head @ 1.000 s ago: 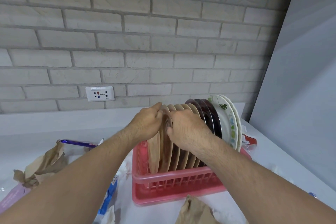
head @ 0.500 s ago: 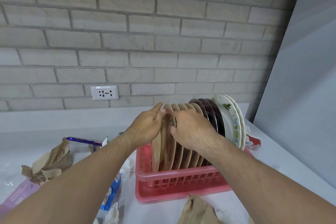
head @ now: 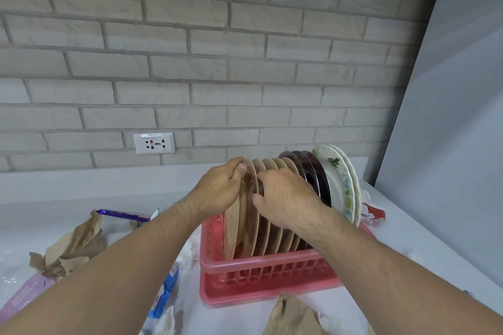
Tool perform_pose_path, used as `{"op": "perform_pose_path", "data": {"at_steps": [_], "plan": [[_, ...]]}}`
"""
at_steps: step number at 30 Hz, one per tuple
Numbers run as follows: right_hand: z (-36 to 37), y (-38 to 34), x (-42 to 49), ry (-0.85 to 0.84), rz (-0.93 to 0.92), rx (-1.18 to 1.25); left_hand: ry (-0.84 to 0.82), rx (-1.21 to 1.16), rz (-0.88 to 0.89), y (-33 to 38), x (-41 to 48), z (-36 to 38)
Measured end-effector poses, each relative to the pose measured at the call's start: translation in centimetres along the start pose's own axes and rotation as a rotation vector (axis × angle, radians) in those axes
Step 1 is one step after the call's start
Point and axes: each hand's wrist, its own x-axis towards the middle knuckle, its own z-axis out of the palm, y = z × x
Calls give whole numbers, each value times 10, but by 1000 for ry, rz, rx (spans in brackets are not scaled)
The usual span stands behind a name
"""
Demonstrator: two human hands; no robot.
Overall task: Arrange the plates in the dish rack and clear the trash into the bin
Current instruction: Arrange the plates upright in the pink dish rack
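Not much has changed in the last sec. Your L hand [head: 220, 187] and R hand [head: 285, 198] stay at the left end of the row in the rack [head: 272, 272], and only the view has shifted a bit. L fingers are curled round the rim of the end plate [head: 231, 228], thumb on its top edge, sitting a touch higher than before. R fingers are hooked over the rims of the next beige plates [head: 275, 166], thumb tucked into the gap btwn them.

This reads as seating and spacing the end plate, not fetching a new one, so I'd judge the plate half nearly done. Everything stands on edge in the rack: beige at left, dark plates [head: 307, 168] mid-row, white plates [head: 340, 185] at the right end, leaning right.

The trash looks untouched:
- brown paper [head: 73, 245] at far left
- purple wrapper [head: 119, 213] behind it
- blue wrapper [head: 166, 291] near the rack's front-left corner
- more paper [head: 291, 315] just in front of the rack
- red wrapper [head: 374, 211] behind its right end

The bin isn't in view.

For room, the right end is packed, w/ the white plates overhanging the rim near the side panel [head: 449, 144]. Bare worktop [head: 408, 247] shows right of the rack. Pull your hands up and back, not sideways, or the row may tip.
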Motion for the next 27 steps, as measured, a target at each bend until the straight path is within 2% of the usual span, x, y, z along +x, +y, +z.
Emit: {"op": "perform_pose_path", "data": {"at_steps": [6, 12, 20, 27], "plan": [[-6, 1, -6, 5, -15, 12, 15, 67, -9, -5, 1, -4], [-13, 3, -15, 73, -12, 53, 201, 201, 136, 4, 0, -14], [-23, 28, -34, 200, -16, 178, 194, 261, 314, 34, -3, -22], [-33, 82, -64, 175, 38, 190, 220, 198, 428, 80, -26, 9]]}}
